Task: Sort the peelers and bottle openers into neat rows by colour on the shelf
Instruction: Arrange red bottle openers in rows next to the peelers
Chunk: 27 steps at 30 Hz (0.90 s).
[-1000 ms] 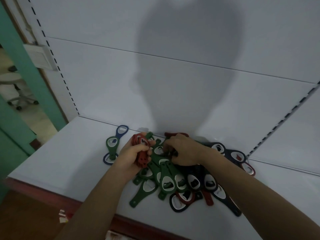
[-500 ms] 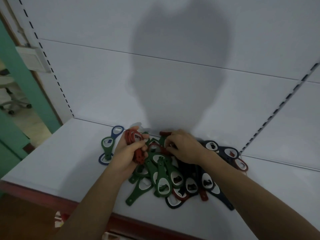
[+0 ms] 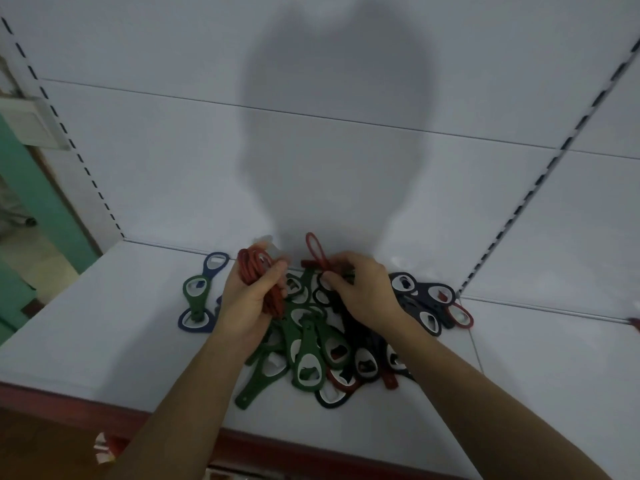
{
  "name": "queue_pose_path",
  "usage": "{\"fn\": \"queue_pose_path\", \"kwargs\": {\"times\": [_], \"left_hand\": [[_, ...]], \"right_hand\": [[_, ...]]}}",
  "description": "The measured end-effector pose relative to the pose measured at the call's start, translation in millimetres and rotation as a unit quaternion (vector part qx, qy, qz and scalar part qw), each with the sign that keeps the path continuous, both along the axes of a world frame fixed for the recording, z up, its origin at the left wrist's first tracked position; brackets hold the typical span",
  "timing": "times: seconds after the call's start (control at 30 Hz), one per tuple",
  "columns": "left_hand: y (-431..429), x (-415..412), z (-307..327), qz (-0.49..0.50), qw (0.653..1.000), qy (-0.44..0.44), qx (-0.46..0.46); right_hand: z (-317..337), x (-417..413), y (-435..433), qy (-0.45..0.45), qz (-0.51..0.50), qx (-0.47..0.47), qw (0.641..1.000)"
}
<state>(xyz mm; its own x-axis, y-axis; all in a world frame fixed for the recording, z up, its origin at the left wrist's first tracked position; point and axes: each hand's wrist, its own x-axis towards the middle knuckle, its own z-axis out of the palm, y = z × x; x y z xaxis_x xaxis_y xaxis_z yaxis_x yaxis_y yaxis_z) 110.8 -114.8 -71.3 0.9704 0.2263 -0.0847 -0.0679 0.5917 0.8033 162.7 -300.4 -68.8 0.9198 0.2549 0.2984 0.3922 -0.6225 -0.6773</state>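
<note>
No rows are laid yet. Red openers (image 3: 250,269) are gripped in the left hand (image 3: 244,306), one more opener (image 3: 323,263) pinched by the right hand (image 3: 363,296).

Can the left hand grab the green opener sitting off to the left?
Probably not right now: nothing blocks the green opener, but the left hand is gripping a bunch of red openers.

A white shelf (image 3: 104,341) with a red front edge carries a jumbled pile of green, red and dark blue bottle openers (image 3: 308,362) at its middle. Just left lie a green opener (image 3: 196,297) and two blue openers (image 3: 215,264), touching.
</note>
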Motion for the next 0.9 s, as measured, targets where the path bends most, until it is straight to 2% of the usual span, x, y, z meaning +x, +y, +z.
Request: {"fn": "queue_pose_path", "kwargs": {"times": [0.2,0.33,0.43,0.5,0.57,0.63,0.7,0.73,0.83,0.9], "left_hand": [[-51,5,10,-0.066,0.995,0.024,0.075],[-69,5,9,-0.061,0.997,0.014,0.045],[-78,1,8,-0.088,0.995,0.029,0.038],[-85,-1,7,-0.108,0.990,0.041,0.083],[-90,-2,5,-0.158,0.974,0.026,0.160],[-91,-5,3,-0.244,0.926,-0.002,0.288],[-91,-9,0,-0.318,0.849,-0.038,0.420],[-90,-12,-2,-0.329,0.817,-0.049,0.471],[-82,-15,-5,-0.299,0.756,-0.072,0.578],[-75,-16,-6,-0.279,0.689,-0.081,0.665]], "right_hand": [[19,-44,-15,-0.040,0.082,0.041,0.995],[12,-67,-54,-0.039,-0.052,0.061,0.996],[3,-87,-89,0.048,-0.084,-0.012,0.995],[-5,-102,-99,0.117,-0.043,-0.095,0.988],[-18,-111,-102,0.123,-0.022,-0.152,0.980],[-30,-113,-105,0.086,-0.051,-0.159,0.982],[-36,-115,-107,0.059,-0.076,-0.144,0.985],[-39,-117,-108,0.040,-0.086,-0.145,0.985],[-48,-126,-107,-0.029,-0.138,-0.154,0.978],[-50,-128,-103,-0.054,-0.171,-0.143,0.973]]}}
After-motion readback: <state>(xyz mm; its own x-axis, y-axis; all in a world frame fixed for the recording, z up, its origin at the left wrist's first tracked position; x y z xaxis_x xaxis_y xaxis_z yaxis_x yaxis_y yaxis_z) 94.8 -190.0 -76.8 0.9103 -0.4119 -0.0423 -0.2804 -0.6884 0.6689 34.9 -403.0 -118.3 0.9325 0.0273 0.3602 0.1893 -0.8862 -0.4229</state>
